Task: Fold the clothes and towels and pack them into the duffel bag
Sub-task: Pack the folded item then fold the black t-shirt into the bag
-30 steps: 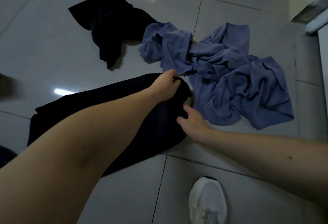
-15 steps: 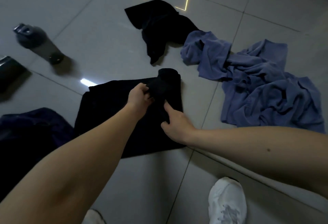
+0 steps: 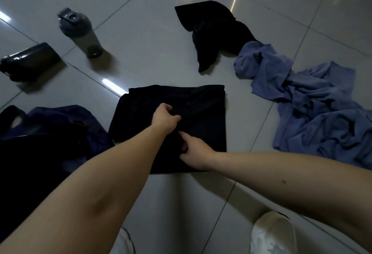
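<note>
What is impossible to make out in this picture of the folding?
All in the head view:
The duffel bag is dark and cut off by the left edge; open or closed is unclear.
The black garment: dim light hides what kind it is; the left hand grips a fold over its middle.
The right hand: pinching or only pressing the cloth cannot be told.
The blue towel runs past the right edge.

I see folded black garment [image 3: 203, 132] lying flat at centre, a rough rectangle with a ridge of cloth raised near the top. Second black garment [image 3: 211, 32] crumpled beyond it, touching rumpled blue towel [image 3: 314, 112] sprawled at right. Dark navy duffel bag [image 3: 50, 132] slumped at left, just beside folded piece.
</note>
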Demonstrator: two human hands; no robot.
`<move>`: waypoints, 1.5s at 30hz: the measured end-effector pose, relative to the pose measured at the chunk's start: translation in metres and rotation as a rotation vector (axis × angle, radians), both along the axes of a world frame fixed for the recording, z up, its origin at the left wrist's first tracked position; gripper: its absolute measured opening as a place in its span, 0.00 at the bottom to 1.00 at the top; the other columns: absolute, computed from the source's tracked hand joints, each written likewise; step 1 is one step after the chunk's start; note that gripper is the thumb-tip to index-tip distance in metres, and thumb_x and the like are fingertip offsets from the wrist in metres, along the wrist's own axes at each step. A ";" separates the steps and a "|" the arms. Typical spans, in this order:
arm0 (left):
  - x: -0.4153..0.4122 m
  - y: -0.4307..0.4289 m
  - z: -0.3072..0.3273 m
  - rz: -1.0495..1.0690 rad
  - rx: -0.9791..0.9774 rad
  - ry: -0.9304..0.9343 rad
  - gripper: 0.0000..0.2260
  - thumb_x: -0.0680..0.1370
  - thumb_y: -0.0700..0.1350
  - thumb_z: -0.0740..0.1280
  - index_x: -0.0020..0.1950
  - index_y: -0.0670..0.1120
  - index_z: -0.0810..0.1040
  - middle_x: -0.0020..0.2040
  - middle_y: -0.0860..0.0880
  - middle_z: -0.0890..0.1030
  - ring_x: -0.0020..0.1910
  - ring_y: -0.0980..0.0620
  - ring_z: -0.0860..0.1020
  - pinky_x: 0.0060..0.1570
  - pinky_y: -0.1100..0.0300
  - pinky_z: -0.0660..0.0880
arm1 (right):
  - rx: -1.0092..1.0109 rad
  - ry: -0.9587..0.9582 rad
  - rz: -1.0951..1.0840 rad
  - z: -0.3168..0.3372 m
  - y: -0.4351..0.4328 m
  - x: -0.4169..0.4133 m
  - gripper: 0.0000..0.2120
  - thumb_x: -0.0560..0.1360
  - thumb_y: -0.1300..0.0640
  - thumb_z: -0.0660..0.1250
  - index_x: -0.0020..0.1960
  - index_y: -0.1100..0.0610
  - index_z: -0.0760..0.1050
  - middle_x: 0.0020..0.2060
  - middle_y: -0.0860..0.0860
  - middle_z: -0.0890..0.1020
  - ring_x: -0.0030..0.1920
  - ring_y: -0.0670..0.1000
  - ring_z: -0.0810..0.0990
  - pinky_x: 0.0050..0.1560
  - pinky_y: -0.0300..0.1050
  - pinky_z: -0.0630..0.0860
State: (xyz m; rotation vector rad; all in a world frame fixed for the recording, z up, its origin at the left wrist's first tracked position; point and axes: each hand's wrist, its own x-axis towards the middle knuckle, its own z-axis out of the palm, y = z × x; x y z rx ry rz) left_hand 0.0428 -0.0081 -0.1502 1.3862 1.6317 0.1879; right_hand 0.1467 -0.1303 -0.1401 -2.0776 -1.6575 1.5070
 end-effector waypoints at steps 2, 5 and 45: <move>-0.008 0.000 -0.002 -0.032 0.086 0.111 0.17 0.77 0.43 0.71 0.65 0.47 0.74 0.59 0.47 0.79 0.48 0.53 0.75 0.45 0.60 0.71 | 0.021 0.003 -0.023 0.000 -0.001 0.005 0.39 0.75 0.57 0.69 0.81 0.50 0.55 0.53 0.48 0.78 0.54 0.50 0.78 0.59 0.48 0.77; -0.017 0.000 -0.003 -0.056 0.034 0.110 0.18 0.75 0.48 0.74 0.63 0.46 0.76 0.57 0.48 0.80 0.48 0.52 0.78 0.46 0.59 0.74 | 0.043 -0.092 -0.173 -0.001 -0.001 0.008 0.31 0.75 0.49 0.73 0.73 0.50 0.64 0.49 0.47 0.78 0.50 0.49 0.79 0.55 0.51 0.79; -0.051 -0.012 0.015 -0.168 -0.346 0.018 0.24 0.67 0.45 0.76 0.60 0.43 0.75 0.53 0.42 0.81 0.47 0.44 0.83 0.38 0.52 0.83 | 0.206 -0.532 0.409 0.002 -0.023 0.006 0.11 0.78 0.53 0.65 0.58 0.56 0.73 0.55 0.55 0.78 0.56 0.58 0.77 0.49 0.49 0.71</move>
